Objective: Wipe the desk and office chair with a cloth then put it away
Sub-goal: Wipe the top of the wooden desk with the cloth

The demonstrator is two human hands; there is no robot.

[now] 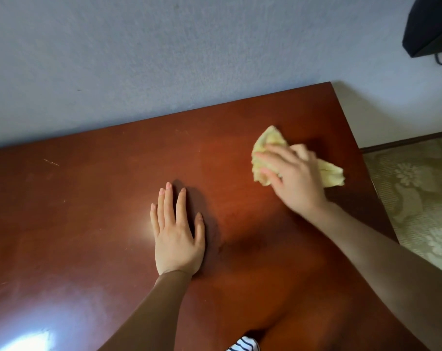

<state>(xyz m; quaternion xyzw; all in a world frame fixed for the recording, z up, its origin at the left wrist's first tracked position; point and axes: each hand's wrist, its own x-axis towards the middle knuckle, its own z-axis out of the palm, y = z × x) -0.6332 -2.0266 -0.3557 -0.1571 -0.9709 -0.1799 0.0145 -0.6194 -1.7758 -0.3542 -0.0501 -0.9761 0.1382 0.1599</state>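
- Right hand (pixel 294 177) down on yellow cloth (pixel 270 141), fingers spread over it and curled into the bunched fabric, gripping and pressing it to the desk (pixel 88 211).
- Cloth crumpled, on the far-right part of the desktop; one end poking out past the fingertips toward the wall (pixel 164 59), other end trailing out past the thumb side toward the right edge.
- Cloth near the right desk edge, not touching it; strip of bare wood between cloth tail and edge.
- Bare wood also between cloth and the back edge, which butts against the wall.
- Left hand (pixel 176 231) flat on the desktop, palm down, fingers straight and slightly apart, holding nothing.
- Left hand about mid-desk, well apart from the cloth; open wood between the two hands.
- Wide stretch of bare desktop left of the left hand, with a few light scratches and glare patches.
- Far-right desk corner visible; right edge running down toward the near side, patterned floor covering (pixel 417 193) beyond it.
- Dark object (pixel 429 24) at top right against the wall, a cable hanging under it, well apart from the desk.
- Striped fabric (pixel 244 344) at the bottom edge, between the forearms.
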